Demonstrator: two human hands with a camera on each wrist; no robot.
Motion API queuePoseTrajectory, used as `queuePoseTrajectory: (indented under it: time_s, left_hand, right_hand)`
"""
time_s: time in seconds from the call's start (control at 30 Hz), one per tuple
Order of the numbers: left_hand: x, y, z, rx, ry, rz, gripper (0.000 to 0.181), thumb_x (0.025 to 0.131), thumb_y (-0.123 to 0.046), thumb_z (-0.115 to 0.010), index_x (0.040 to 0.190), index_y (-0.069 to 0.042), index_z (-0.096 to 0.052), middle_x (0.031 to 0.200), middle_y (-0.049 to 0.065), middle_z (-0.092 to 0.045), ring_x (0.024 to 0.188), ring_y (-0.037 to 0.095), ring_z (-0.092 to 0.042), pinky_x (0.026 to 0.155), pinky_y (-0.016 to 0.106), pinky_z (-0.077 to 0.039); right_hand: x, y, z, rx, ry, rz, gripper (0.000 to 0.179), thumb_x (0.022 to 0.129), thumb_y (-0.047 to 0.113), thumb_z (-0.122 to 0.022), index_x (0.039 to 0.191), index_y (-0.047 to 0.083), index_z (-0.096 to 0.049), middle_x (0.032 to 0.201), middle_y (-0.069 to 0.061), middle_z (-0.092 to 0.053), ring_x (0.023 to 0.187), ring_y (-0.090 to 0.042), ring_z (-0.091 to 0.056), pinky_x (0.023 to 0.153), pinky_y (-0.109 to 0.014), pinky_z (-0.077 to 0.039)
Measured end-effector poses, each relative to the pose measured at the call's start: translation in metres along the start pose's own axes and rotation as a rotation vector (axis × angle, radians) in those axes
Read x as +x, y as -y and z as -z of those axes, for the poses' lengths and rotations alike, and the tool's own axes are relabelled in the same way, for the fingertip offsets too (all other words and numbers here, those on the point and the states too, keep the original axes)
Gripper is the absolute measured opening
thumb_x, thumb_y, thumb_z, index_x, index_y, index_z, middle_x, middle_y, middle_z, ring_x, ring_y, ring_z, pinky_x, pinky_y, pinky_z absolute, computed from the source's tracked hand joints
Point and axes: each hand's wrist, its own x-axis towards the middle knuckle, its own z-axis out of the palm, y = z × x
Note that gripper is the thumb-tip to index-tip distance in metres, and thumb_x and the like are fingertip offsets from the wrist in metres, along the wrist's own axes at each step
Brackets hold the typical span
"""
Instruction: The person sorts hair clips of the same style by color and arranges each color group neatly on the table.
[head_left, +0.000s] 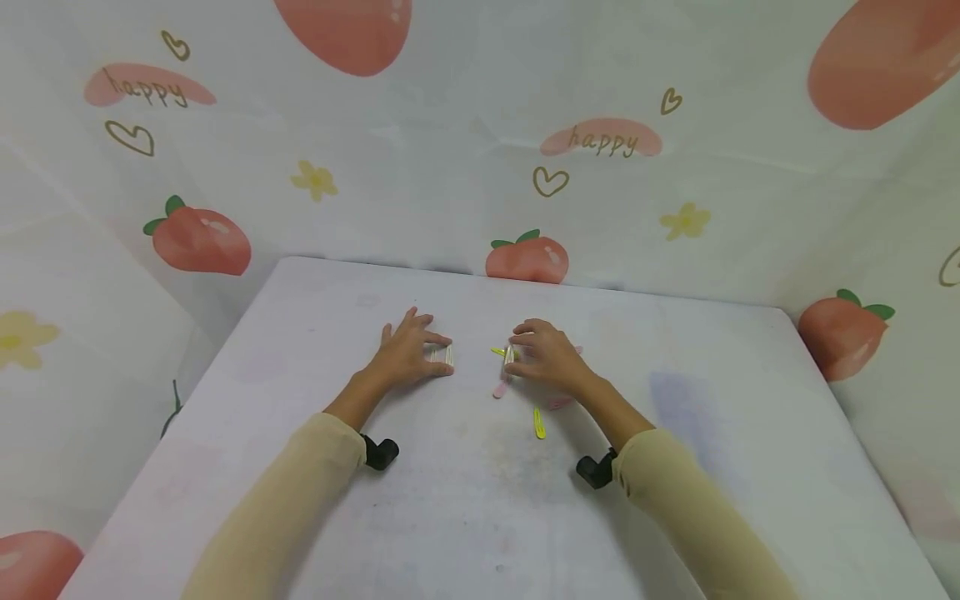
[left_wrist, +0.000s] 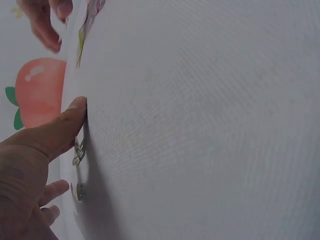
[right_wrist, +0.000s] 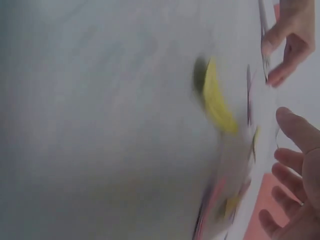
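My left hand is low over the table, thumb and index finger pinching a slim white hair clip by its two ends. Another pale clip lies close beside it, under the hand. To the right, my right hand holds a second slim white hair clip between thumb and index finger, the other fingers loosely bent. Beneath and around that hand lie a yellow snap clip and a pink clip. Nearer to me is another yellow snap clip.
More pink clips lie partly hidden by the right hand and forearm, one pink clip showing below the wrist. The white-covered table meets a patterned cloth backdrop at its far edge. Each wrist wears a black camera.
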Motion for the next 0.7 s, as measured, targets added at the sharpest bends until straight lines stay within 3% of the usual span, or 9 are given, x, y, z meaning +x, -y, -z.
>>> queuePoseTrajectory:
  time_s: [0.1,0.3,0.5,0.7]
  left_hand:
    - [0.0,0.001,0.0,0.013,-0.003,-0.004,0.053,0.079,-0.043,-0.082,0.123,-0.017,-0.073,0.154,0.019,-0.039,0.15,0.041,-0.011,0.11,0.073,-0.01]
    - [0.0,0.001,0.001,0.012,0.001,-0.021,0.053,0.08,-0.043,-0.082,0.124,-0.016,-0.072,0.153,0.021,-0.04,0.149,0.043,-0.013,0.108,0.074,-0.013]
    - [0.001,0.002,-0.002,0.007,-0.008,-0.034,0.054,0.08,-0.043,-0.081,0.126,-0.016,-0.071,0.153,0.021,-0.04,0.149,0.043,-0.013,0.108,0.074,-0.013]
    - [0.0,0.003,-0.002,0.015,-0.015,-0.041,0.054,0.08,-0.042,-0.081,0.126,-0.015,-0.071,0.153,0.021,-0.04,0.149,0.043,-0.014,0.108,0.075,-0.014]
  right_hand:
    - [0.014,0.013,-0.01,-0.043,0.027,0.033,0.048,0.084,0.03,-0.08,0.122,0.001,-0.07,0.128,-0.013,-0.063,0.129,-0.03,-0.049,0.103,-0.053,-0.042]
    - [0.035,0.034,-0.025,-0.083,0.101,-0.011,0.05,0.086,0.033,-0.079,0.126,0.005,-0.069,0.13,-0.011,-0.062,0.13,-0.028,-0.049,0.106,-0.049,-0.041]
    - [0.042,0.041,-0.038,-0.076,0.122,-0.066,0.052,0.088,0.038,-0.077,0.131,0.012,-0.067,0.134,-0.01,-0.06,0.132,-0.027,-0.047,0.107,-0.049,-0.039]
    - [0.043,0.043,-0.041,-0.053,0.095,-0.07,0.051,0.087,0.037,-0.078,0.13,0.012,-0.067,0.132,-0.01,-0.059,0.128,-0.027,-0.05,0.105,-0.048,-0.04]
